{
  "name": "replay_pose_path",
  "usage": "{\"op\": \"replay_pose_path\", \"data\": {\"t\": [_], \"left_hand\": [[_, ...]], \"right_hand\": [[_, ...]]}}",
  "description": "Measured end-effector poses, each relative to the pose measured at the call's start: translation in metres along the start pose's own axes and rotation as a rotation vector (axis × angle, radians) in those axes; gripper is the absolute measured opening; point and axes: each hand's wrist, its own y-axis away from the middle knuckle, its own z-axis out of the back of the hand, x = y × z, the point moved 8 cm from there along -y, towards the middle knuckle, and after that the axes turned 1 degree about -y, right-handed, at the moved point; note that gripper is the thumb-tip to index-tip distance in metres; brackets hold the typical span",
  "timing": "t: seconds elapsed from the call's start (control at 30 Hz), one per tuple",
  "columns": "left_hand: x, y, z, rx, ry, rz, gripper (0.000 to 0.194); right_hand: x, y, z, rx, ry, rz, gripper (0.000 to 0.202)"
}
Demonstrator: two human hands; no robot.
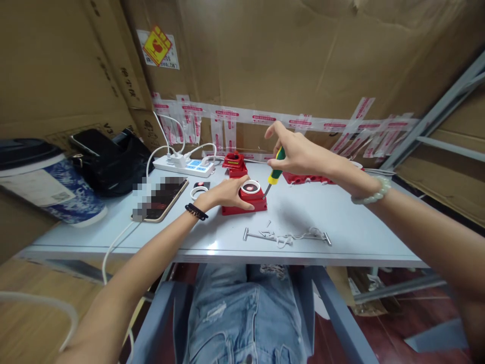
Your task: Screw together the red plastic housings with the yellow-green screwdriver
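You have one camera, and you wear it on your head. It faces forward and looks down across the counter (359, 217) from above its near edge. It is so near that your left arm (151, 263) and right arm (424, 217) look big, while your left hand (229, 193) and right hand (297, 151) look smaller. Your lap (246, 313) shows below the near edge. Past the far edge, you see brown cardboard (288, 60). The view is wide.
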Motion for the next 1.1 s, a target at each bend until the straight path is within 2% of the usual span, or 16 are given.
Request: {"op": "replay_pose_path", "data": {"t": [0.07,0.13,0.3,0.53,0.73,0.93,1.1], "left_hand": [[0.0002,0.0000,-0.0001,0.004,0.004,0.005,0.075],[-0.0002,0.0000,0.0002,0.004,0.003,0.006,0.075],[-0.0010,0.0000,0.0002,-0.001,-0.014,0.003,0.072],[-0.0012,0.0003,0.0002,0.002,0.007,-0.009,0.072],[-0.0025,0.0006,0.0011,0.003,0.002,-0.007,0.072],[-0.0022,0.0003,0.0011,-0.007,-0.019,-0.009,0.071],[-0.0023,-0.0001,0.0002,-0.004,-0.009,-0.016,0.070]], "right_hand": [[0.0015,0.0023,-0.0005,0.062,-0.024,-0.009,0.052],[0.0021,0.0040,0.0007,0.073,-0.027,-0.027,0.053],[0.0001,0.0025,0.0030,-0.024,0.012,-0.049,0.040],[0.0050,0.0026,0.0047,-0.026,-0.064,-0.008,0.050],[0.0018,0.0015,0.0006,-0.021,-0.023,-0.001,0.041],[0.0003,0.0021,0.0045,-0.112,0.095,-0.030,0.031],[0.0032,0.0037,0.0015,-0.004,0.015,-0.004,0.043]]}}
